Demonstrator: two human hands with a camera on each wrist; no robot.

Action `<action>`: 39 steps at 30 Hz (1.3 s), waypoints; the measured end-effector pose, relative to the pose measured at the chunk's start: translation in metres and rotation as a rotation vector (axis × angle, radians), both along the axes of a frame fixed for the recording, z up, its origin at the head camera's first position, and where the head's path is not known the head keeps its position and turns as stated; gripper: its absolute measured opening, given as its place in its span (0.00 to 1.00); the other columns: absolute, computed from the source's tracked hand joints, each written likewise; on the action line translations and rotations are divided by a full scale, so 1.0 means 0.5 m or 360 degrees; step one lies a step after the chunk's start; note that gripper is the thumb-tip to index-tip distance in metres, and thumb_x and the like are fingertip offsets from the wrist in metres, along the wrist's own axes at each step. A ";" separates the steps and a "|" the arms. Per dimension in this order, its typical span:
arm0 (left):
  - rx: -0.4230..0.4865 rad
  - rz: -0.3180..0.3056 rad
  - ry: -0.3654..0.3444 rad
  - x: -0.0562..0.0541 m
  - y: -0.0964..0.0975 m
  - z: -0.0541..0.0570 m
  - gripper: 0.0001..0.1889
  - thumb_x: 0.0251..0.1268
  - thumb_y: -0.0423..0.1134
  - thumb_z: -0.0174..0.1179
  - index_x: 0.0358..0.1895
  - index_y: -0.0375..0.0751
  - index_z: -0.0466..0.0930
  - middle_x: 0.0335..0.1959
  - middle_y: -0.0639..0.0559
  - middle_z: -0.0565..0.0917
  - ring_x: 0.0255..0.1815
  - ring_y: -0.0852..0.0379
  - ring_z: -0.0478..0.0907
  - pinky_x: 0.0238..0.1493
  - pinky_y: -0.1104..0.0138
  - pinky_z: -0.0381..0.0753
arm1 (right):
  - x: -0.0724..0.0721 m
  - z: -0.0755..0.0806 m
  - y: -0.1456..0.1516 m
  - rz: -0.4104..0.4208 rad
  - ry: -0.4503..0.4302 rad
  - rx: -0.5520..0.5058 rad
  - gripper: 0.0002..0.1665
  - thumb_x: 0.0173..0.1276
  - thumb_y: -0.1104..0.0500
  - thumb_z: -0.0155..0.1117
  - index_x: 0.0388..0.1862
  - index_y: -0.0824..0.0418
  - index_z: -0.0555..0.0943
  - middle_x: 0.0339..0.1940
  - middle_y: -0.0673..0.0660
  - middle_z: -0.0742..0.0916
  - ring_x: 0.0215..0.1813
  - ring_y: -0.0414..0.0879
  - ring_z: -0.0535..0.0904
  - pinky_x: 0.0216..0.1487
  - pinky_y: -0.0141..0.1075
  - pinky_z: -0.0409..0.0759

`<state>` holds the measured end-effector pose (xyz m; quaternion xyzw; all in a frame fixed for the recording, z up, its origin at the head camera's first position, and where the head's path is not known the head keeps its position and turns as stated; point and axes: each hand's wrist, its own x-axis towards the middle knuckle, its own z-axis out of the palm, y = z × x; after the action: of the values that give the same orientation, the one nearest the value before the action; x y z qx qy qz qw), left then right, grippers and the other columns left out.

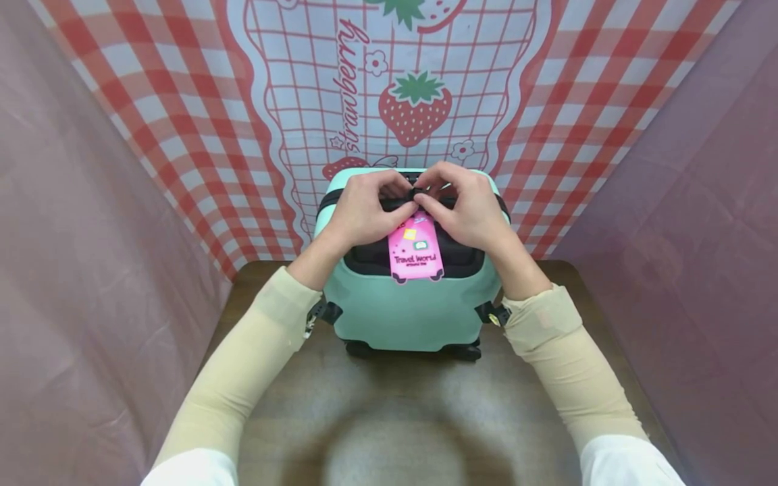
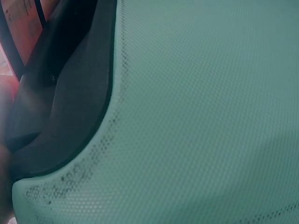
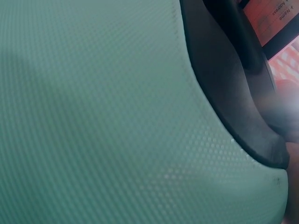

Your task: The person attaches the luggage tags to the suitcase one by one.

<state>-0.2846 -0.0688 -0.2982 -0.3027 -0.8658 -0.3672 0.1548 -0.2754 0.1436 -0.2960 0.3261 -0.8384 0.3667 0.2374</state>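
A mint-green suitcase [image 1: 413,314] stands upright in the head view, its black handle recess [image 1: 371,260] facing me. A pink luggage tag [image 1: 417,253] printed "Travel World" hangs over that recess. My left hand [image 1: 369,208] and right hand [image 1: 473,208] meet above the tag, thumbs and fingertips pinching its small black strap [image 1: 417,193] at the handle. The strap's ends are too small and covered to make out. Both wrist views look at the textured shell; the tag's back [image 2: 24,23] shows at the left wrist view's corner, and its "Name" and "Address" lines [image 3: 275,16] in the right's.
The suitcase's black wheels [image 1: 464,352] rest on a brown wooden table [image 1: 377,418]. Behind it hangs a red-and-white checked cloth [image 1: 182,74] with strawberry prints. Pinkish curtains [image 1: 91,270] close off both sides.
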 end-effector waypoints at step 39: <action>-0.0031 0.0019 -0.0024 0.000 0.001 -0.001 0.17 0.68 0.46 0.71 0.53 0.39 0.88 0.49 0.47 0.92 0.51 0.53 0.89 0.61 0.60 0.86 | 0.005 -0.001 -0.003 -0.0124 -0.0020 0.0093 0.12 0.73 0.59 0.73 0.50 0.64 0.87 0.44 0.61 0.90 0.44 0.52 0.87 0.55 0.50 0.89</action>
<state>-0.2847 -0.0685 -0.2987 -0.2963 -0.8723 -0.3600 0.1475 -0.2728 0.1419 -0.2962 0.2975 -0.8623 0.3347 0.2365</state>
